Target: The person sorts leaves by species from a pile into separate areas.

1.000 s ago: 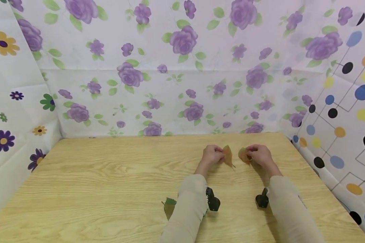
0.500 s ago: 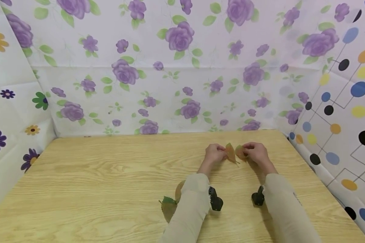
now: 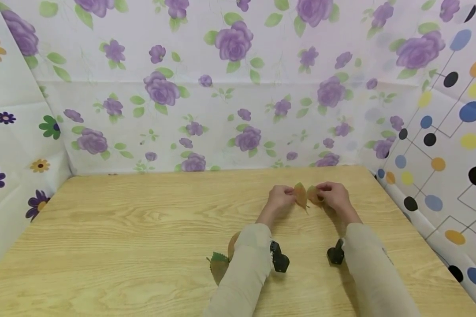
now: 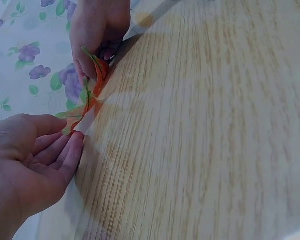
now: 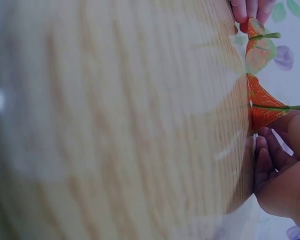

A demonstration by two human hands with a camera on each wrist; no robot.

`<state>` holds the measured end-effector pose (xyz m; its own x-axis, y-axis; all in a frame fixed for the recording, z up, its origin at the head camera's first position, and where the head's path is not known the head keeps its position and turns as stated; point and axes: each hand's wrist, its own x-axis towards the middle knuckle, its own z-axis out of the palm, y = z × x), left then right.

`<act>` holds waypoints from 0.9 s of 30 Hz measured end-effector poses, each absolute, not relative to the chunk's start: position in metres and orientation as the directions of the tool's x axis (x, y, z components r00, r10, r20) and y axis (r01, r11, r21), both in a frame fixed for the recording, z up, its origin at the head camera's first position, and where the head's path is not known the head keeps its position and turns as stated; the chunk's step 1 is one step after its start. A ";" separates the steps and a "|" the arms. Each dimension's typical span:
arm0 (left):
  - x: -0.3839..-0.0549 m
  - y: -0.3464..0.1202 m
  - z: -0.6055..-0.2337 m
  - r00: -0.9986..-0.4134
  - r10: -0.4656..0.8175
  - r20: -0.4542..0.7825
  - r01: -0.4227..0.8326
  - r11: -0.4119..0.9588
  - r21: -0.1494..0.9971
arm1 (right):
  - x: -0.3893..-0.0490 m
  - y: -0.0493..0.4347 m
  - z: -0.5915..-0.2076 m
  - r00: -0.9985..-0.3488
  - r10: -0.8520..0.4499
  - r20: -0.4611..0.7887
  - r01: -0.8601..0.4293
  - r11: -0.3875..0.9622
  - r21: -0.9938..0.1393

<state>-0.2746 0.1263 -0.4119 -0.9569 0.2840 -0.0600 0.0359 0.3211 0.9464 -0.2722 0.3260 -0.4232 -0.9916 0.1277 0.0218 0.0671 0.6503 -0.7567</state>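
Near the back right of the table, my left hand [image 3: 281,197] pinches an orange-and-green leaf [image 3: 300,195] by its outer edge, its stem pointing down toward me. Facing it, my right hand [image 3: 335,196] pinches a second such leaf [image 3: 313,194] between thumb and fingers. The two leaves stand side by side with their inner edges right at each other. In the right wrist view, the right hand's leaf [image 5: 265,105] shows an orange-red veined face and a green stem. The left wrist view shows the left hand's leaf [image 4: 75,120] held on edge, close over the wood.
A green-and-brown leaf [image 3: 219,267] lies by my left forearm, with a round brown leaf [image 3: 232,244] partly hidden behind the sleeve. Black wrist cameras [image 3: 279,257] sit on both arms. Floral sheeting [image 3: 222,110] stands behind the wood-grain table [image 3: 143,220], dotted sheeting [image 3: 436,185] on the right.
Both hands have moved toward each other, closing the gap between their leaves. The left forearm has shifted slightly right, uncovering the round brown leaf. The head view has tilted a little.
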 end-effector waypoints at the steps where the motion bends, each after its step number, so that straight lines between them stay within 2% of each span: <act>1: -0.275 0.126 -0.411 -0.954 0.292 -0.058 0.041 0.323 0.946 | -0.272 0.326 -0.423 -0.991 0.129 0.024 0.066 0.648 -0.758; 12: -0.276 0.114 -0.412 -0.944 0.315 -0.097 0.021 0.351 0.936 | -0.271 0.328 -0.423 -0.994 0.109 0.005 0.068 0.657 -0.751; 20: -0.275 0.102 -0.408 -0.929 0.353 -0.114 0.005 0.321 0.947 | -0.272 0.328 -0.422 -0.995 0.100 0.002 0.066 0.668 -0.741; 27: -0.272 0.095 -0.397 -0.898 0.416 -0.141 0.032 0.381 0.924 | -0.272 0.329 -0.424 -0.995 0.098 -0.005 0.069 0.660 -0.748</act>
<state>-0.2719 0.0948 -0.3973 -0.8984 0.4160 -0.1409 0.0317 0.3813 0.9239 -0.2720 0.3292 -0.4237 -0.9952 0.0978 -0.0054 0.0689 0.6603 -0.7478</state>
